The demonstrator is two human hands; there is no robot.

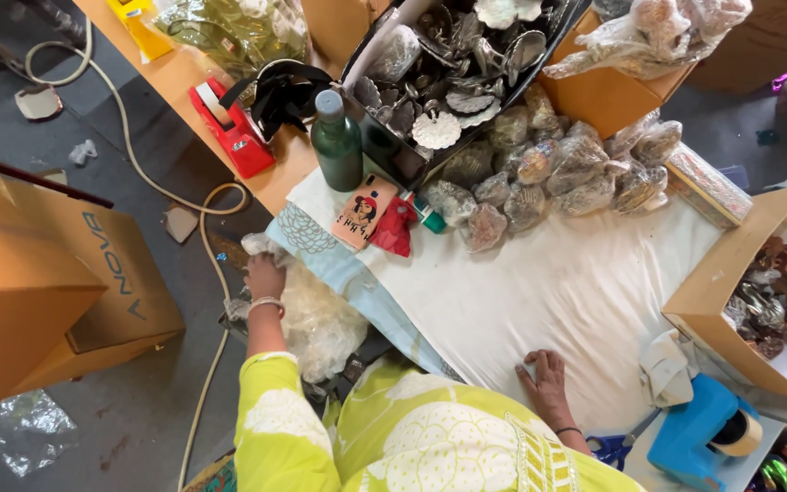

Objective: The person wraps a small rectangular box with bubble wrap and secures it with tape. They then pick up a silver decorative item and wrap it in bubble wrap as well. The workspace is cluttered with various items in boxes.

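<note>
While seen from the head camera, left hand (264,275) extended down past the table edge, fingers closed on the top of a heap of clear plastic bags (319,321) piled beside the table; bags lying directly under and to the right of that grip, touching it. Right hand (546,381) laid flat, fingers spread, palm pressed on the white cloth (548,282) at the near edge, holding nothing. Well apart from the bags: both hands separated by the torso in the yellow-green garment (412,446). Farther up the cloth: wrapped metal ornaments (548,173) in a cluster, green bottle (336,141), phone (365,211). Near the right hand: blue tape dispenser (699,433), blue-handled scissors (614,446). Red tape dispenser (234,128) at the far table edge.
</note>
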